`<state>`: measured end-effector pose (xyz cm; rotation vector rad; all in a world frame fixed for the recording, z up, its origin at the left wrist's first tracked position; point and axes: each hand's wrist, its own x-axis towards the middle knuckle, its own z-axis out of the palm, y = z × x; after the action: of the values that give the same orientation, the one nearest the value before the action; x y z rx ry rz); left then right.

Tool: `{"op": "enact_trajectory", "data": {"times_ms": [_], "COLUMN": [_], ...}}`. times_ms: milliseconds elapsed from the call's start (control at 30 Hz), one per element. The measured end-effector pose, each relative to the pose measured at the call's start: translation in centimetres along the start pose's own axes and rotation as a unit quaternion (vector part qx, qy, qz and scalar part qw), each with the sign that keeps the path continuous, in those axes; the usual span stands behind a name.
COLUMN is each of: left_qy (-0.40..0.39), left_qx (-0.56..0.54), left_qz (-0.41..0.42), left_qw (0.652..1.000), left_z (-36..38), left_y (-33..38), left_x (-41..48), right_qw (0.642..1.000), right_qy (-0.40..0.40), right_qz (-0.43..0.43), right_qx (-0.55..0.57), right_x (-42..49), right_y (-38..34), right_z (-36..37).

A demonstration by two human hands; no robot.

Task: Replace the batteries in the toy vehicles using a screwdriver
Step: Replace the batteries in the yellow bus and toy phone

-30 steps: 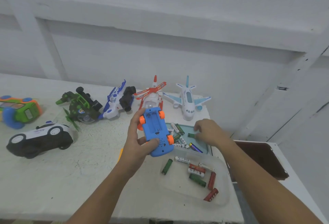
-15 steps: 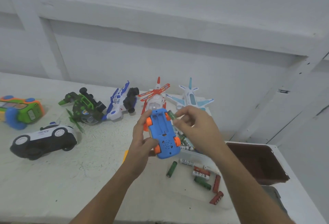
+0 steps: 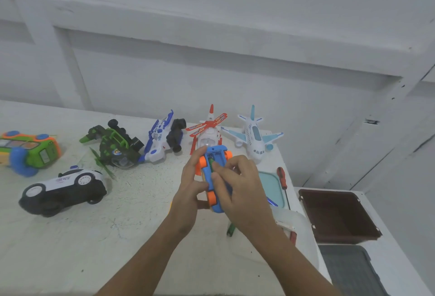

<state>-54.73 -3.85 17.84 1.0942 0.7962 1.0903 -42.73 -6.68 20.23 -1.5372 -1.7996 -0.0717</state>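
My left hand (image 3: 188, 192) grips a blue toy car (image 3: 216, 153) with orange wheels, held upside down above the table. Its battery bay faces up and is open. My right hand (image 3: 242, 189) lies over the car's underside, its fingertips pinching a green battery (image 3: 212, 163) at the bay. A red-handled screwdriver (image 3: 282, 178) lies on the table to the right, beside a teal tray (image 3: 270, 187). A clear tub (image 3: 299, 222) with loose batteries is mostly hidden under my right forearm. One green battery (image 3: 231, 229) lies on the table below my hands.
Other toys line the table: an airplane (image 3: 254, 135), a helicopter (image 3: 208, 131), a blue-white vehicle (image 3: 162, 135), a green vehicle (image 3: 115, 145), a police car (image 3: 63, 189) and a green-orange car (image 3: 28, 149). A brown box (image 3: 336, 215) and a dark lid (image 3: 348, 269) sit right.
My right hand took a green battery from the teal tray, carried it to the car and now holds it at the battery bay. My left hand has tilted the car slightly.
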Motion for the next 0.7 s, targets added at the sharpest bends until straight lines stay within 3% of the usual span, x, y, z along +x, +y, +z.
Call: {"op": "enact_trajectory", "data": {"times_ms": [300, 500, 567, 633, 700], "left_qy": [0.013, 0.002, 0.002, 0.005, 0.012], "left_qx": [-0.002, 0.009, 0.008, 0.014, 0.022], "left_qz": [0.004, 0.009, 0.012, 0.012, 0.008], "left_qw": [1.0, 1.0, 1.0, 1.0, 1.0], "left_z": [0.3, 0.2, 0.1, 0.0, -0.2], "left_y": [0.8, 0.4, 0.3, 0.2, 0.1], "left_x": [0.0, 0.3, 0.4, 0.6, 0.9], "right_qw": [0.998, 0.992, 0.963, 0.893, 0.838], "right_qy": [-0.004, -0.122, -0.157, -0.163, -0.131], "right_qz": [-0.035, 0.018, 0.126, 0.238, 0.307], "right_qx": [-0.047, 0.03, 0.18, 0.347, 0.432], "right_x": [-0.7, -0.4, 1.2, 3.2, 4.8], "right_y": [0.6, 1.1, 0.9, 2.1, 4.5], "right_z": [0.3, -0.5, -1.6, -3.0, -3.8]}}
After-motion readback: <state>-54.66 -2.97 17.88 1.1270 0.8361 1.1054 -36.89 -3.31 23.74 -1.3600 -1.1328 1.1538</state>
